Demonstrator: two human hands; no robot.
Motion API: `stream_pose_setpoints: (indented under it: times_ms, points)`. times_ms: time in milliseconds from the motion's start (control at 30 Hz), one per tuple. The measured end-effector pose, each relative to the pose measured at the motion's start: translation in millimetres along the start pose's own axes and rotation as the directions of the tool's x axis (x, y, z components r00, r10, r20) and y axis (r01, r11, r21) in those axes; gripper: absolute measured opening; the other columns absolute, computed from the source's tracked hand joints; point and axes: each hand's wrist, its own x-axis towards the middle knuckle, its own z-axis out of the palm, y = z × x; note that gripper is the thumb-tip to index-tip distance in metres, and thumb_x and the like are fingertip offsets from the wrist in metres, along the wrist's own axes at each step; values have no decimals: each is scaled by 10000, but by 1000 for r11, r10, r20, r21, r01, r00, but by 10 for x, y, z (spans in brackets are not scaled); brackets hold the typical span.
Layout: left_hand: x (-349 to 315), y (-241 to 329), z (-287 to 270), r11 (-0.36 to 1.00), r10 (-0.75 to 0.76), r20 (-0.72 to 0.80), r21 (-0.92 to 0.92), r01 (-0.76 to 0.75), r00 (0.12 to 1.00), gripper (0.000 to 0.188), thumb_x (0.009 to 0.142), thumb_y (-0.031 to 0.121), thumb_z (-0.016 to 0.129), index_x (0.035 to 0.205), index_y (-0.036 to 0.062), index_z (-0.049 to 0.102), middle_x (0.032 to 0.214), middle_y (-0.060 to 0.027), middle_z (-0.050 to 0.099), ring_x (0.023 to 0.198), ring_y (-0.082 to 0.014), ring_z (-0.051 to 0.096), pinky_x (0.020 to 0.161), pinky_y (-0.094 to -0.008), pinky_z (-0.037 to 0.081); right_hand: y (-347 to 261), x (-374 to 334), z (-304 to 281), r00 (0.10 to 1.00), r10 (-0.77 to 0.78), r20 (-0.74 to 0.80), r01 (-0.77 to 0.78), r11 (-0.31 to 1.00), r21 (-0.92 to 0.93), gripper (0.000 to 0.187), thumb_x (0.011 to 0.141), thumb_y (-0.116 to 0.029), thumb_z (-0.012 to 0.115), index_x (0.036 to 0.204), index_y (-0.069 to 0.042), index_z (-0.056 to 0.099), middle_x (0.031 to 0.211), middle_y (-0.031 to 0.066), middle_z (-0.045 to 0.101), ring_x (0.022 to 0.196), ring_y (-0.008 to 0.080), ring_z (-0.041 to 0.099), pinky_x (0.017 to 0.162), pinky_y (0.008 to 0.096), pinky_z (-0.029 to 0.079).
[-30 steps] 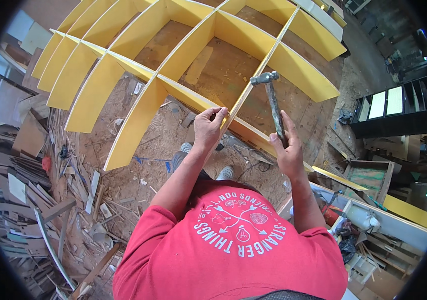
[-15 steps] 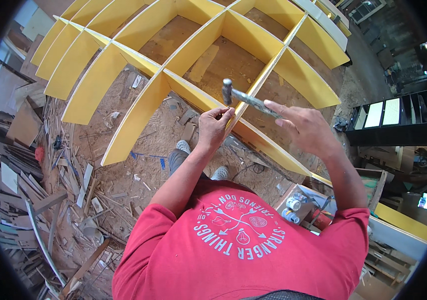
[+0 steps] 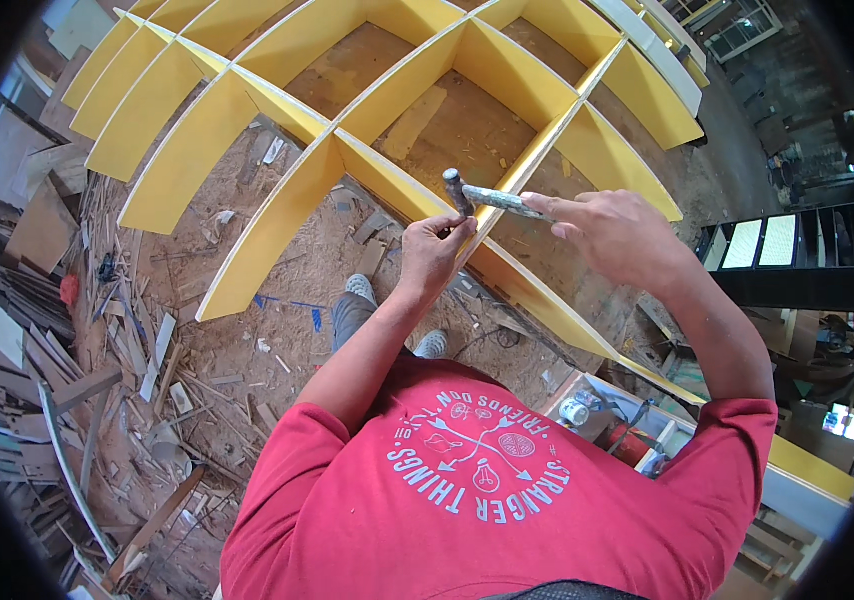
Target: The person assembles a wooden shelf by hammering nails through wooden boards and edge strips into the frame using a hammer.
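Observation:
My right hand [image 3: 615,232] grips the handle of a hammer [image 3: 487,196], whose metal head sits down at the top edge of a yellow shelf frame [image 3: 277,215]. My left hand [image 3: 434,250] pinches its fingertips together right under the hammer head, at the frame's junction of panels; whatever it pinches is too small to see. The frame is a grid of yellow boards standing on a sawdust floor.
Wood offcuts and scrap strips [image 3: 67,370] lie heaped on the left. My shoes [image 3: 359,288] stand on the sawdust between the boards. A white box with small items [image 3: 607,425] sits at lower right. A dark cabinet [image 3: 787,255] stands at the right.
The hammer has swung down from raised upright to its head resting at the frame edge beside my left fingertips. My left hand has stayed at the junction.

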Motion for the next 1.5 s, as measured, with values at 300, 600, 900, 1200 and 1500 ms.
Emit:
stream_pose_setpoints:
  times_ms: [300, 600, 900, 1200, 1500]
  points:
    - [2, -19, -5, 999, 14, 0, 32, -14, 1000, 279, 1009, 258, 822, 1069, -13, 854, 837, -14, 785, 732, -58, 642, 644, -257, 502, -17, 90, -117, 999, -18, 41, 20, 999, -35, 529, 1080, -239, 639, 1601, -303, 569, 997, 175, 763, 934, 373, 759, 845, 511, 600]
    - [-13, 36, -25, 999, 0, -21, 39, 1, 1000, 290, 993, 277, 842, 1046, -7, 866, 826, -12, 784, 725, -45, 628, 640, -246, 496, 24, 129, -104, 998, -29, 50, 32, 998, -59, 538, 1091, -232, 626, 1618, -308, 548, 995, 176, 763, 945, 369, 754, 865, 517, 585]
    - [-358, 362, -172, 650, -70, 126, 758, -51, 989, 895, 810, 339, 893, 1465, -64, 435, 1119, -348, 743, 1049, -482, 760, 923, -542, 613, 63, 11, -14, 994, -27, -104, 38, 994, 107, 517, 1087, -225, 631, 1596, -296, 578, 984, 178, 756, 945, 375, 745, 889, 516, 581]
    - [-274, 43, -186, 735, 45, 110, 669, -107, 993, 875, 808, 258, 851, 1516, -89, 469, 1088, -354, 734, 1078, -511, 724, 927, -567, 579, 37, 52, -56, 931, -113, -348, 196, 957, 214, 550, 1076, -222, 651, 1610, -316, 558, 958, 164, 752, 890, 367, 755, 815, 502, 601]
    - [-261, 8, -189, 782, 26, 120, 615, -95, 992, 706, 820, 194, 793, 1407, -94, 528, 971, -322, 701, 956, -491, 719, 851, -537, 555, 114, -20, -35, 999, -29, -23, 29, 1000, 1, 526, 1105, -227, 610, 1616, -336, 555, 974, 178, 752, 853, 363, 748, 788, 508, 585]
